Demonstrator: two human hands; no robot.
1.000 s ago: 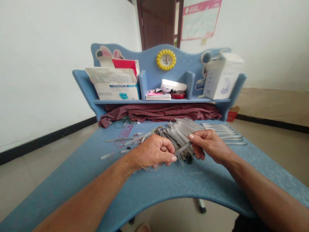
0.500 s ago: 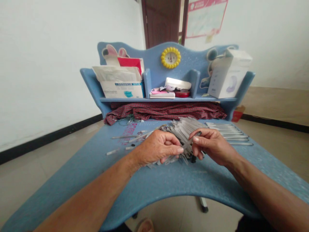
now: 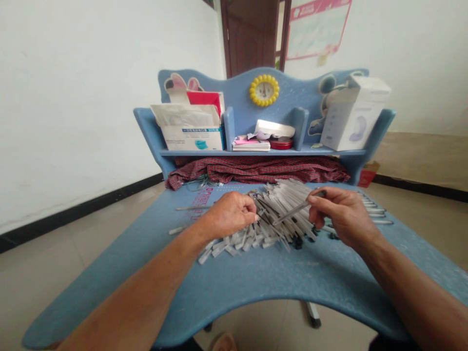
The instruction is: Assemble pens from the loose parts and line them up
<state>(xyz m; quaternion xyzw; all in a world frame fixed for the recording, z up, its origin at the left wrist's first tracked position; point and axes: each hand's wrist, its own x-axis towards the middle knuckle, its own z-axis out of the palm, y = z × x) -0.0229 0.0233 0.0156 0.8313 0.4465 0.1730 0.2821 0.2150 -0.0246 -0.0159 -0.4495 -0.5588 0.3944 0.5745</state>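
My right hand (image 3: 340,209) pinches a slim clear pen (image 3: 295,209) by its dark end; the other end slants down to the left above the pile. My left hand (image 3: 232,214) has its fingers curled together at the pile's left side. What lies between those fingertips, if anything, is hidden. Beneath and between the hands lies a heap of clear pen barrels (image 3: 292,192). Short clear pen caps (image 3: 234,243) are gathered along its near left side. Small black pieces (image 3: 298,242) sit at the near edge of the heap.
Several pens (image 3: 376,213) lie in a row beyond my right hand. The blue desk (image 3: 278,278) has a curved front edge. Behind, a checked cloth (image 3: 256,170) lies under a shelf with a mask box (image 3: 193,138), a red round tin (image 3: 281,144) and a white box (image 3: 354,117).
My hands have drawn apart: the right moved right with the pen, while the left let go of the pen's end and moved left to the pile. The view has shifted slightly.
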